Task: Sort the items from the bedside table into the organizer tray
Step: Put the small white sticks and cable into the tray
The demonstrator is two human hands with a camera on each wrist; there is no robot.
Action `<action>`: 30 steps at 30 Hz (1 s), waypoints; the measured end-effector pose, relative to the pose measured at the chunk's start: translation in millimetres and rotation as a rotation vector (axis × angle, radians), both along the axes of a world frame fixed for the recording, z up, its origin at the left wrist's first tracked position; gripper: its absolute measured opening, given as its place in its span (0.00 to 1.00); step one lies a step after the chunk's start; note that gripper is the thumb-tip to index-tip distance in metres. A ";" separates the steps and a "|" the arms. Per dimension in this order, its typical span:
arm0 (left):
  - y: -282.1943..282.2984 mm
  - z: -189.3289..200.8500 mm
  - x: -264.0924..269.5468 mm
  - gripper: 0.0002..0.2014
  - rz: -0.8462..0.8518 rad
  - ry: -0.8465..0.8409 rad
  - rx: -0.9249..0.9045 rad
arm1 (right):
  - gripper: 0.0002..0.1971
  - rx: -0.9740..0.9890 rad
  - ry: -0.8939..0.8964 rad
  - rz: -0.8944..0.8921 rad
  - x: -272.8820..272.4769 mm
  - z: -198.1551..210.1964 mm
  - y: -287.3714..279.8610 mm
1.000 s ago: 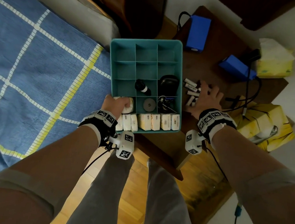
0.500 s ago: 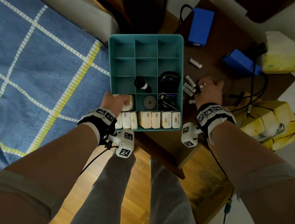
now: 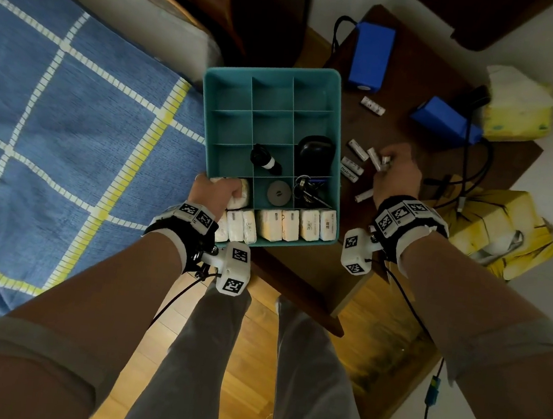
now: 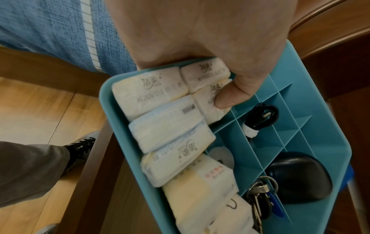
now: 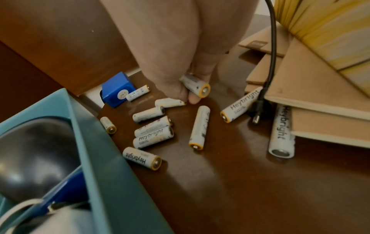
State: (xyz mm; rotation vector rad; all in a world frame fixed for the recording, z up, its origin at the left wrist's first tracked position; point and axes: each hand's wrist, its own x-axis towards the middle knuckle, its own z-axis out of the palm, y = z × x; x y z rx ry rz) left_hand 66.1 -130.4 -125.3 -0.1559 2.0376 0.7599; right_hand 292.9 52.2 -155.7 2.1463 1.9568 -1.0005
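Note:
A teal organizer tray lies half on the dark bedside table and half over the bed. My left hand grips its near-left corner, thumb inside on the white tissue packs. The tray also holds a black case, keys, a coiled cable and a round disc. Right of the tray, my right hand holds one white battery in curled fingers, its fingertips down among several loose batteries on the table.
Two blue boxes and a lone battery sit at the back of the table. A black cable with a plug lies by a cardboard edge and yellow tissue cartons. Blue bedspread at left.
My right hand went from lying spread over the batteries to curling its fingers round one. One battery now lies apart at the back. The left hand has kept its hold on the tray.

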 end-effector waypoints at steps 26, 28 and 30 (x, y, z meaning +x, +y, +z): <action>-5.7 5.5 3.6 0.26 -0.038 -0.017 -0.016 | 0.21 0.229 0.370 0.413 -64.8 50.8 -9.2; -5.6 6.9 3.9 0.25 -0.041 -0.020 -0.018 | 0.23 0.241 0.213 0.364 -52.1 50.4 -6.8; -5.7 8.7 4.2 0.27 -0.037 -0.018 -0.012 | 0.27 0.183 0.072 0.270 -31.3 47.3 -5.3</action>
